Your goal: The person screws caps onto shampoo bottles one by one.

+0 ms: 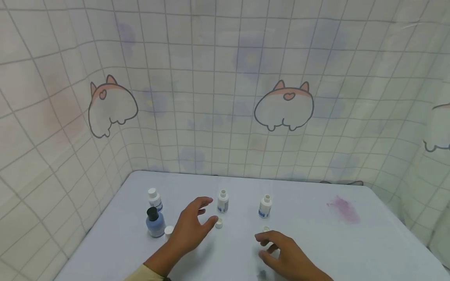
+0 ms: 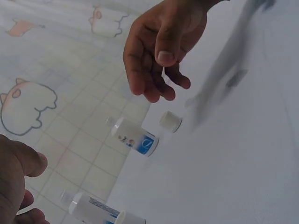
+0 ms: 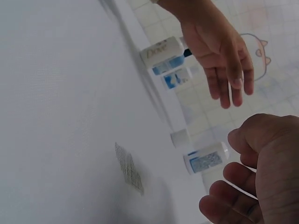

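My left hand (image 1: 191, 226) hovers over the table with loosely bent fingers and nothing in its grasp. Its thumb tip is close to a small white cap (image 1: 219, 223), behind which an uncapped white bottle (image 1: 223, 203) stands upright. To the right, my right hand (image 1: 284, 251) is also raised and holds nothing. Just beyond its fingertips lies a second white cap (image 1: 266, 229), partly hidden in the head view. A second uncapped white bottle (image 2: 135, 137) with a blue label stands behind that cap, upright on the table.
At the table's left stand a capped white bottle (image 1: 155, 201), a blue bottle (image 1: 155, 224) with a black cap, and a white-capped Dove bottle (image 3: 163, 55), mostly hidden by my left hand in the head view. A pink stain (image 1: 344, 209) marks the right side. A patterned curtain (image 1: 225, 97) hangs behind.
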`<state>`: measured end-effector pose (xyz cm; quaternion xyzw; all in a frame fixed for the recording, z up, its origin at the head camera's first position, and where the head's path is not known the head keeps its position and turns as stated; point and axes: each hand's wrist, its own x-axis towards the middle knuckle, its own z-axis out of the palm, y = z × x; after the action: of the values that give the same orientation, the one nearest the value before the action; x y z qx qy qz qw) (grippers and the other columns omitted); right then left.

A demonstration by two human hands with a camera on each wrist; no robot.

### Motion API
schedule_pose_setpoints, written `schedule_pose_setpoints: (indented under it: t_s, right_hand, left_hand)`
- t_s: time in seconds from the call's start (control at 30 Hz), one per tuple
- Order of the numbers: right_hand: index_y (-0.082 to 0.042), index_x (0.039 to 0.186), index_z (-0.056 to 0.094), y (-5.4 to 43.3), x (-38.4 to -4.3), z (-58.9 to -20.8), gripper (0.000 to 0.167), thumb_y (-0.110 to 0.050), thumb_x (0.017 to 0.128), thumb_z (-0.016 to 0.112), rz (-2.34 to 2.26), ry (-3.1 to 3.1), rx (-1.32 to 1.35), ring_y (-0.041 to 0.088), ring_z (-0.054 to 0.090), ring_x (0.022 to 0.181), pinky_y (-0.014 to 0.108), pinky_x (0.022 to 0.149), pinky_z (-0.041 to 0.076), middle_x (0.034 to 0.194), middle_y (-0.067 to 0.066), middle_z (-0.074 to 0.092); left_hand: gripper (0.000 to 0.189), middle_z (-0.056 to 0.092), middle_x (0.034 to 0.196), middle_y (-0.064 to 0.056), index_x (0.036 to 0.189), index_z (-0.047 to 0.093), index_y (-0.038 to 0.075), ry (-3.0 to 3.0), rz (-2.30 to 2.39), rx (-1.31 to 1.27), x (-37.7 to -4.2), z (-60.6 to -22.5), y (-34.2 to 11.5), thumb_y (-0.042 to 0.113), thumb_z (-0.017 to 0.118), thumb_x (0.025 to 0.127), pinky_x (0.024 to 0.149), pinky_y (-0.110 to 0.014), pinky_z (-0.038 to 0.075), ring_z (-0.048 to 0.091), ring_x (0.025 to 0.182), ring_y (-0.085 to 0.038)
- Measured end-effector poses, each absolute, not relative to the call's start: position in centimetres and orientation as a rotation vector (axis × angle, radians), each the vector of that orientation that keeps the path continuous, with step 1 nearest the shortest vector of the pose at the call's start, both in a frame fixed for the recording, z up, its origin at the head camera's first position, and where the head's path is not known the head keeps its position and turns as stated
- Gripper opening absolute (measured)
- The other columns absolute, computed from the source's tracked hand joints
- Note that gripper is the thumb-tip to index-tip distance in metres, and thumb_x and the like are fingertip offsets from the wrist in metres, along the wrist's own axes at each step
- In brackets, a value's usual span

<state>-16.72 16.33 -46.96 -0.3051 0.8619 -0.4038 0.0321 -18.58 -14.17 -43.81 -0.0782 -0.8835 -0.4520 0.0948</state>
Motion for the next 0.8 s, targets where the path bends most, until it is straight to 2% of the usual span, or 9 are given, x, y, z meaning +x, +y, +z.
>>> schedule_pose_setpoints:
  t_s: [0.2,0.53,0.8]
  right_hand:
    - [-0.009,0.131,0.062,14.9,-17.1,-46.7,0.04,-0.028,0.097,0.073,-1.213,2.644,-0.834,0.006,0.065,0.093,0.03,0.083,0.058,0.124,0.004,0.066]
    - [-0.008,0.13,0.063,13.5,-18.3,-47.2,0.039,-0.025,0.097,0.074,-1.271,2.678,-0.784,0.016,0.066,0.1,0.027,0.083,0.057,0.122,0.005,0.067]
    - [-0.008,0.13,0.064,13.0,-18.7,-47.4,0.039,-0.024,0.096,0.075,-1.317,2.666,-0.758,0.016,0.066,0.099,0.027,0.082,0.058,0.121,0.005,0.067]
  left_hand:
    - [0.051,0.06,0.139,-0.007,0.138,0.056,0.012,-2.602,-1.319,-0.154,-19.8,-44.4,-13.5,0.02,0.078,0.093,0.097,-0.049,0.054,0.062,0.123,-0.033]
    - [0.051,0.059,0.142,-0.009,0.142,0.055,0.013,-2.594,-1.31,-0.098,-21.2,-44.9,-12.8,0.016,0.075,0.095,0.097,-0.045,0.055,0.06,0.126,-0.032]
    - [0.05,0.058,0.143,-0.01,0.142,0.055,0.011,-2.614,-1.295,-0.084,-22.0,-45.0,-12.9,0.016,0.075,0.095,0.097,-0.045,0.054,0.059,0.127,-0.031]
